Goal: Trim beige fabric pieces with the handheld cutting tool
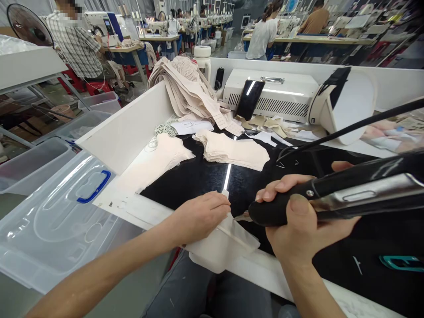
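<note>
a pale cream cloth piece (225, 245) lies at the near edge of the black table (198, 176), its lower part hanging over the edge, pinned flat under the left hand (198, 216). the tool (347, 194), black with a silver panel, lies nearly level in the right hand (304, 229), its thin metal tip at the cloth's upper strip.

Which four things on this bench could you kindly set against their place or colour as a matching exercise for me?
1 black tool
2 fabric piece
3 lid handle
4 stack of cut pieces

A blue
B under the left hand
C held in the right hand
D mid-table, untouched

Pairs: 1-C, 2-B, 3-A, 4-D
</note>
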The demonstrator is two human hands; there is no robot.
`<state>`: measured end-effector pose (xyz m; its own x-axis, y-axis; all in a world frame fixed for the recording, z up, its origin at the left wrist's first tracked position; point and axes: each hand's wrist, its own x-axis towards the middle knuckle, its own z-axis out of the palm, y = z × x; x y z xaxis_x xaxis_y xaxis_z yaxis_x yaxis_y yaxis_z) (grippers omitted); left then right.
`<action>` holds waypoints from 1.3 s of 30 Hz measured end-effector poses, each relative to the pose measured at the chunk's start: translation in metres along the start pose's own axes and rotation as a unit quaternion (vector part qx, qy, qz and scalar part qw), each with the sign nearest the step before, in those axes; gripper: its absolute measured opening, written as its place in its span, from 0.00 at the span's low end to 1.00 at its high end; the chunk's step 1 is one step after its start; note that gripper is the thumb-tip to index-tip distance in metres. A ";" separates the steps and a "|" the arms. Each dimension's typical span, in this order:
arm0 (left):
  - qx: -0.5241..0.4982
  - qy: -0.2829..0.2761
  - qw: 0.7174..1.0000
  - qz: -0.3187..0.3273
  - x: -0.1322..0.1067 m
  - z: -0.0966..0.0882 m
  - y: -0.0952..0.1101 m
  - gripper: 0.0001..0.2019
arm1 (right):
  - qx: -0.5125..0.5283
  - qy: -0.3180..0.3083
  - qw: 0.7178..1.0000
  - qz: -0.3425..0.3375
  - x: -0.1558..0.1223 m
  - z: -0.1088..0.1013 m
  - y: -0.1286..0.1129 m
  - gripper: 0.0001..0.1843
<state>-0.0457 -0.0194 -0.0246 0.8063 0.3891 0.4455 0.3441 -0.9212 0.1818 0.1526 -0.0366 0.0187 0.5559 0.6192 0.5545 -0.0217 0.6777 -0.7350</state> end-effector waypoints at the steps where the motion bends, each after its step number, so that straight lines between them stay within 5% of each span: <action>1: -0.020 -0.015 1.000 0.016 0.001 0.001 -0.010 0.13 | 0.001 -0.002 1.000 0.000 0.000 0.000 0.000 0.34; 7: -0.058 -0.053 0.996 0.032 -0.003 0.000 -0.038 0.13 | -0.004 0.005 1.000 -0.003 -0.003 -0.001 0.000 0.34; 19: 0.004 -0.103 0.991 0.089 -0.006 -0.021 -0.029 0.16 | -0.003 0.002 1.000 -0.009 -0.004 -0.001 -0.003 0.33; 39: 0.030 -0.108 0.991 0.069 -0.012 -0.016 -0.020 0.18 | -0.023 0.021 1.000 -0.002 0.000 0.010 0.006 0.35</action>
<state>-0.0702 -0.0055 -0.0197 0.9293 0.2583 0.2640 0.2469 -0.9660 0.0763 0.1437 -0.0285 0.0179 0.5910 0.5980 0.5414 0.0188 0.6607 -0.7504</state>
